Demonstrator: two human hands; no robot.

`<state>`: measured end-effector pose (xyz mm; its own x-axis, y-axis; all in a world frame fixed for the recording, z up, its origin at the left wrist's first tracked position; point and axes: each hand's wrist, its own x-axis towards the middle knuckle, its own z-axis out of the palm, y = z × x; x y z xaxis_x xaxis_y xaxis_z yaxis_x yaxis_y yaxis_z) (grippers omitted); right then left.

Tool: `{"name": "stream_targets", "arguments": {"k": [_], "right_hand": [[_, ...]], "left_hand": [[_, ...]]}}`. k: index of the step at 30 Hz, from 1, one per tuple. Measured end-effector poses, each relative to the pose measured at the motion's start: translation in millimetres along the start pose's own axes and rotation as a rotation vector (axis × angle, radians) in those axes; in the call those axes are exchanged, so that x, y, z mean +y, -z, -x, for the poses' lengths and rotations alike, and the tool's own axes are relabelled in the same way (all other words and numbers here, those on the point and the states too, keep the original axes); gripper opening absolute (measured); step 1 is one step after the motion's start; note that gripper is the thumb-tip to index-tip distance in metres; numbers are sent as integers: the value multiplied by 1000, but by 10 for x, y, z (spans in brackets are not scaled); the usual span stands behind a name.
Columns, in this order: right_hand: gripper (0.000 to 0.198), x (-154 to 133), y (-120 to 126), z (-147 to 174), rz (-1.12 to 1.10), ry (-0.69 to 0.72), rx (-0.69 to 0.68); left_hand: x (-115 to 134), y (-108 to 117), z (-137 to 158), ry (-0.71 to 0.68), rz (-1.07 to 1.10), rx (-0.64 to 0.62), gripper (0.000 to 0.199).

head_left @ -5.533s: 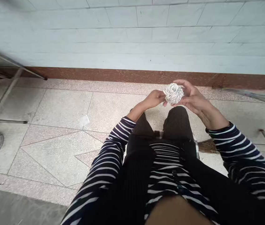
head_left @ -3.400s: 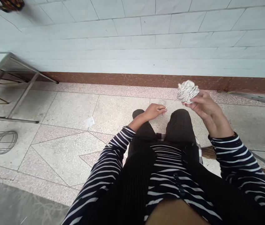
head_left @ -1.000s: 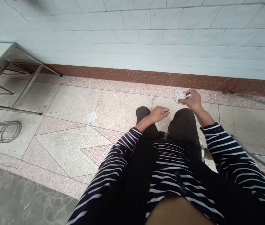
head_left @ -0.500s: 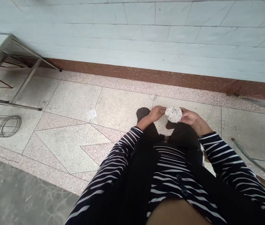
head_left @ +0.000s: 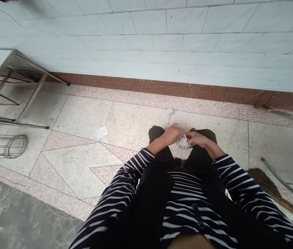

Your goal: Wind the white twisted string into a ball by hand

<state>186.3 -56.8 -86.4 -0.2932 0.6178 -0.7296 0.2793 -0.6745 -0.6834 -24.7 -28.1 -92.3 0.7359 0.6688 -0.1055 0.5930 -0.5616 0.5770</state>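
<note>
A small rounded bundle of white yarn with dark flecks [head_left: 183, 142] sits between my two hands, above the gap between my knees. My right hand [head_left: 198, 139] grips its right side, the fingers curled over the upper edge. At the upper left of the bundle, my left hand [head_left: 172, 134] is closed with its fingertips against the yarn; the fingertips are partly hidden. Whether a hook or needle is in either hand I cannot tell. Beyond my knees, a small white yarn ball [head_left: 170, 111] lies on the floor.
A white scrap of paper [head_left: 102, 131] lies on the floor tiles. To the left stand a metal-legged table [head_left: 34, 91] and a wire rack [head_left: 15, 146]. On the right are a broom [head_left: 264, 181] and a metal tube leg [head_left: 274, 172]. A tiled wall [head_left: 146, 48] runs ahead.
Both hands have come closer together and lower in the view. The bundle has turned from a round, flat face toward me to a smaller, partly covered shape. The camera view has shifted slightly.
</note>
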Motion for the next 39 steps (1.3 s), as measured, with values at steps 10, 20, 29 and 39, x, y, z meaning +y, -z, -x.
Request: {"name": "stream_targets", "arguments": {"k": [10, 20, 29, 39], "right_hand": [[37, -71, -5, 776, -393, 135, 1], [75, -394, 53, 1115, -390, 443, 99], [51, 7, 27, 361, 201, 349, 533], [45, 117, -45, 716, -147, 257, -201]], "left_hand": [[19, 20, -1, 96, 253, 199, 25], [228, -245, 253, 141, 84, 50, 21], [379, 192, 267, -173, -303, 117, 25], [295, 292, 113, -172, 7, 186, 26]]}}
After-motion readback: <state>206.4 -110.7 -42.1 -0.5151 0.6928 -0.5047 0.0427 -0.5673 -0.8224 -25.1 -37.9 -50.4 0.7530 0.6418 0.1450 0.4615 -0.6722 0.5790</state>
